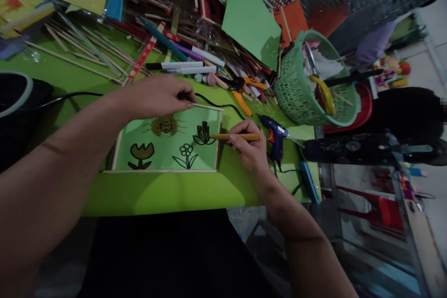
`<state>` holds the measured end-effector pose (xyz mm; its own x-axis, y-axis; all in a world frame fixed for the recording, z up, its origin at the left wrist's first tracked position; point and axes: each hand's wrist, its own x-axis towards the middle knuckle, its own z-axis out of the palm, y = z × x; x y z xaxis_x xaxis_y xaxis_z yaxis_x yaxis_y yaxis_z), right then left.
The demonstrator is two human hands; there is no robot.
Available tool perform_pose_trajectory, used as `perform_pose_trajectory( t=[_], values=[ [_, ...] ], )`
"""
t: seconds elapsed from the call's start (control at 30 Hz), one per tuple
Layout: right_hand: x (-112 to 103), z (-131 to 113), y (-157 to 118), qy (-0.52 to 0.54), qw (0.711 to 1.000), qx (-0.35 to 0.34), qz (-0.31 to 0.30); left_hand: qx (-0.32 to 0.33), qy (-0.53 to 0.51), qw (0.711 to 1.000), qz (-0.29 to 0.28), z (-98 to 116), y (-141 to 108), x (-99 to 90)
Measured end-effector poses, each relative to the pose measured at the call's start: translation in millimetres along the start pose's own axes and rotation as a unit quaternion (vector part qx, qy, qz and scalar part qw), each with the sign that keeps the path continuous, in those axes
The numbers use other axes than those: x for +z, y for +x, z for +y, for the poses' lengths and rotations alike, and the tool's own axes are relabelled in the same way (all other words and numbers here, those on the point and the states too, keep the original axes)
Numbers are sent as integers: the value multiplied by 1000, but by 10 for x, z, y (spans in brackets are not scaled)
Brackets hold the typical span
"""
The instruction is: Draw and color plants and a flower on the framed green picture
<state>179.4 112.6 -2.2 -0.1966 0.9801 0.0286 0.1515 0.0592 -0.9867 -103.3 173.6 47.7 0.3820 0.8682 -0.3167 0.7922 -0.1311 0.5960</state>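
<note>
A green sheet [160, 154] with black-outlined drawings lies on the table, edged with thin wooden sticks. On it a tulip [142, 151] and a round bug-like figure [164, 125] are filled in brownish yellow, while a small flower [186, 150] shows only outlines. My right hand [249, 144] is closed around an orange-yellow felt-tip pen [244, 137], its tip at the outlined plant [204, 134] on the sheet's right side. Over the sheet's top edge, my left hand [164, 95] has its fingers curled, with thumb and fingertips at the stick border.
A blue glue gun [276, 135] lies right of my right hand, its cord on the table. Behind it stands a green basket [296, 84] holding tools. Markers [185, 65], orange-handled pliers [242, 91], wooden sticks [84, 51] and a green card [249, 23] crowd the back.
</note>
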Motion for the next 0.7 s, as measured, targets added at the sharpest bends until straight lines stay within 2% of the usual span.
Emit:
perform_pose_trajectory(
  t=[0.47,0.7],
  values=[
    [-17,42,-8,-5,1000,-11,-8,11,-3,1000,22,-71,59,37],
    [-13,15,2,6,1000,-15,-8,-8,0,1000,13,-33,57,24]
  ],
)
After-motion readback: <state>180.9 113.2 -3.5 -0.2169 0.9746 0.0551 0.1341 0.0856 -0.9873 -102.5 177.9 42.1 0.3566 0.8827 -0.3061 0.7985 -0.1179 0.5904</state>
